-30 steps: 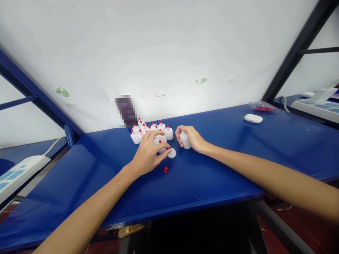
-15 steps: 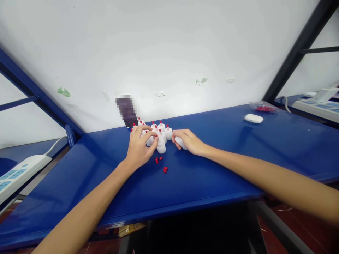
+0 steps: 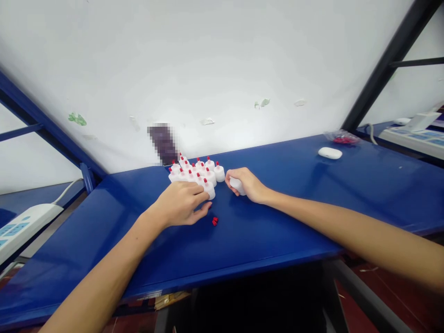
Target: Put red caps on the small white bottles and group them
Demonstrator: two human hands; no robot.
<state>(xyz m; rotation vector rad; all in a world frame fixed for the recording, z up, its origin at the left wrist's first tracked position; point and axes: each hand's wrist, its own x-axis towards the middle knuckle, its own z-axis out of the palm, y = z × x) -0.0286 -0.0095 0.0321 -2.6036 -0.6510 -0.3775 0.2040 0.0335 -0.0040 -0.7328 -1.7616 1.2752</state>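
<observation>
Several small white bottles with red caps [image 3: 196,172] stand clustered on the blue table [image 3: 277,217] near the white wall. My left hand [image 3: 182,207] lies palm down just in front of the cluster, fingers curled over small red caps on the table; what they pinch is hidden. Loose red caps [image 3: 215,221] lie to the right of its fingertips. My right hand [image 3: 244,183] is closed around an uncapped white bottle [image 3: 237,184] to the right of the cluster.
A white earbud case [image 3: 329,152] and a clear bag of red caps [image 3: 341,137] sit at the table's far right. A dark phone [image 3: 163,144] leans on the wall behind the bottles. Power strips [image 3: 21,224] lie on neighbouring benches on both sides.
My left hand drew back from the bottle cluster down to the table, over the red caps that lay there. My right hand stayed in place holding its bottle.
</observation>
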